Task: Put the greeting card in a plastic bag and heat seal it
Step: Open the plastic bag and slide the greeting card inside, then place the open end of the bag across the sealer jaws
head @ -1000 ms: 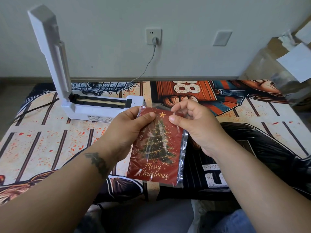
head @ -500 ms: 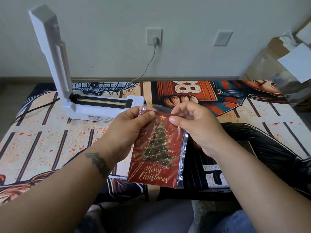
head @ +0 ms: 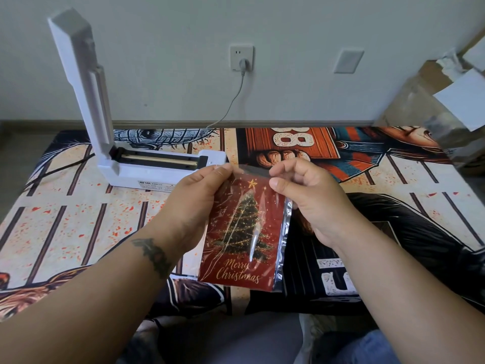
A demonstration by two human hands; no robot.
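pinching plastic bag (head: 284, 232) mouth, both hands (head: 195, 203), greeting card (head: 241, 232) inside

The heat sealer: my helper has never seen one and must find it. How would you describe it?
On the printed table cover, look at the far left, ahead of the left hand. The heat sealer is the only white device there, with its lid standing upright.

Likely a home room – printed table cover (head: 78, 219), wall socket (head: 241, 58), cardboard boxes (head: 430, 82)
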